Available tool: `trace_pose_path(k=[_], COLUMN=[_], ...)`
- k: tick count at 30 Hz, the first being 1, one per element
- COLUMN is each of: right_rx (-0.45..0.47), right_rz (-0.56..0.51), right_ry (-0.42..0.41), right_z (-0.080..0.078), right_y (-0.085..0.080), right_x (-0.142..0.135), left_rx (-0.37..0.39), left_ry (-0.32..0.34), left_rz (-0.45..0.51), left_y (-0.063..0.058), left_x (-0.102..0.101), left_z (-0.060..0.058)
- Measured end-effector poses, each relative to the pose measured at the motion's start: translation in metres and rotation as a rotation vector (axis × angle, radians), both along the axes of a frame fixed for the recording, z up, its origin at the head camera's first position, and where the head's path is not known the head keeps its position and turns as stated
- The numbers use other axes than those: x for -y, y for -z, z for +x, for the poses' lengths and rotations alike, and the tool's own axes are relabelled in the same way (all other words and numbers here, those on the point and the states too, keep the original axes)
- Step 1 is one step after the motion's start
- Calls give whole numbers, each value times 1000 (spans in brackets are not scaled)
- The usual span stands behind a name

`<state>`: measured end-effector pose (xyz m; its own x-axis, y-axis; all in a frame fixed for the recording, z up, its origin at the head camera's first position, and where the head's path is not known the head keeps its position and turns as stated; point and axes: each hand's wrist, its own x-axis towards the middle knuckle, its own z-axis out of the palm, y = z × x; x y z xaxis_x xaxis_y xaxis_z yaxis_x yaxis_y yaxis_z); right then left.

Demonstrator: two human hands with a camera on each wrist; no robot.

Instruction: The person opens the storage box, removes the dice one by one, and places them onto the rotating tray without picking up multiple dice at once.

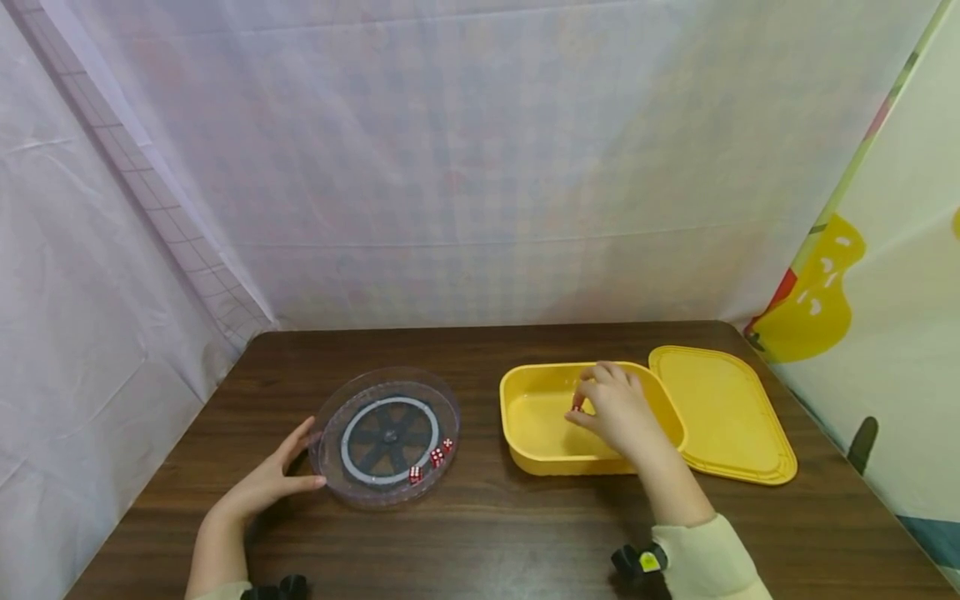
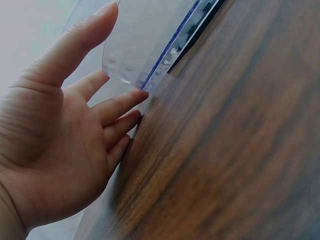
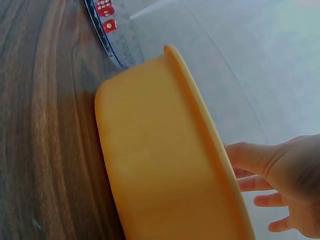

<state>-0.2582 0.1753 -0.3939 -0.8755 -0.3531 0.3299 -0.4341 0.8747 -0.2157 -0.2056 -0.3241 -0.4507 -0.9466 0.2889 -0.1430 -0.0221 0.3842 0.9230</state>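
A clear round dish (image 1: 382, 497) with a dark wheel-like pattern and a pale ring in its base stands on the left side of the table. Three red dice (image 1: 437, 457) with white dots lie inside it, near its right wall. My left hand (image 1: 264, 487) is at the dish's left side, thumb and fingers spread around the wall; in the left wrist view its fingertips (image 2: 142, 95) touch the lower edge. Over the yellow container (image 1: 536, 462) my right hand (image 1: 618, 412) pinches a red die (image 1: 577, 408) between thumb and fingers. The container's wall hides the die in the right wrist view.
A flat yellow lid (image 1: 731, 417) lies to the right of the container, partly behind its right end. Dark wood-grain table (image 1: 480, 533) shows between the dish and the container. White cloth (image 1: 480, 167) hangs along the table's back edge.
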Motion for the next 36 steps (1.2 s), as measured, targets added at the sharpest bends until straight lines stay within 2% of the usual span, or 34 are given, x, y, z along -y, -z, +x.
trace_pose_path(k=[18, 23, 36], right_rx=[-26, -83, -129], right_rz=[-27, -28, 1], right_ry=[-32, -76, -133], right_z=[5, 5, 10], right_y=[-13, -13, -6], right_x=[22, 31, 60], left_rx=[-6, -23, -43], left_ry=[4, 7, 16], left_rz=[6, 8, 1], left_y=[0, 0, -1], left_x=[-2, -3, -1], left_z=[0, -1, 1])
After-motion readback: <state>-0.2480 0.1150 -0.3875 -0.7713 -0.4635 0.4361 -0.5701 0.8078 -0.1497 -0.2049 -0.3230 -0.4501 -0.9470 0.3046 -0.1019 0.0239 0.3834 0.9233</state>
